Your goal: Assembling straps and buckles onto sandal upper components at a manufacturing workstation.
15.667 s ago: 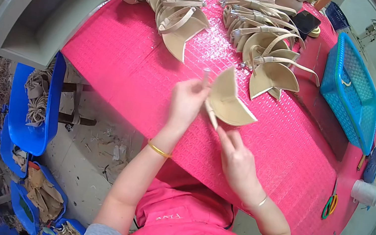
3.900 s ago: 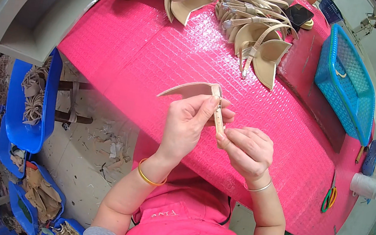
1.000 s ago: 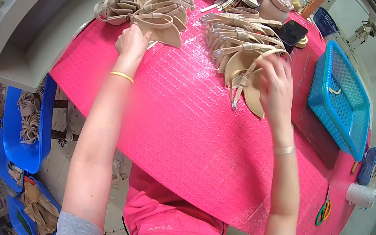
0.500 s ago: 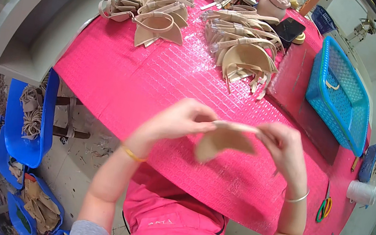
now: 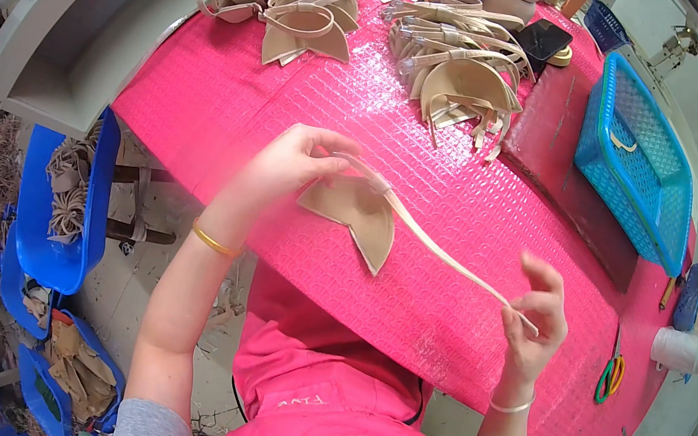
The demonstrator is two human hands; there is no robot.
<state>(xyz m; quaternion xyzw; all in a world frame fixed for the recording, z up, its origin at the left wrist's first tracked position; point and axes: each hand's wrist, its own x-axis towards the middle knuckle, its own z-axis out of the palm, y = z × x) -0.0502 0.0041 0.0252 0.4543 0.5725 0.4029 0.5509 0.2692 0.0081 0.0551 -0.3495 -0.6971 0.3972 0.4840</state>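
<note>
In my left hand (image 5: 308, 159) is the top edge of a beige sandal upper piece (image 5: 360, 211), pinched between thumb and fingers. The piece hangs over the pink table with its pointed corner downward. From its top a long thin strap (image 5: 445, 256) stretches to the right and toward me. My right hand (image 5: 537, 317) pinches the strap close to its free end, with the other fingers partly raised. Beyond my hands lie a left pile of similar pieces with looped straps (image 5: 311, 10) and a right pile (image 5: 463, 75) of pieces with loose strap ends.
A blue plastic basket (image 5: 596, 154) rests at the right beside a dark red board (image 5: 557, 152). Scissors (image 5: 612, 372) and a white thread spool (image 5: 680, 351) are near the right edge. A phone (image 5: 544, 40) lies at the back. Blue bins (image 5: 93, 210) stand left of the pink table (image 5: 236, 119).
My hands have moved apart: the left went up and left with the piece, the right went down along the strap. The strap is now drawn out straight between them.
</note>
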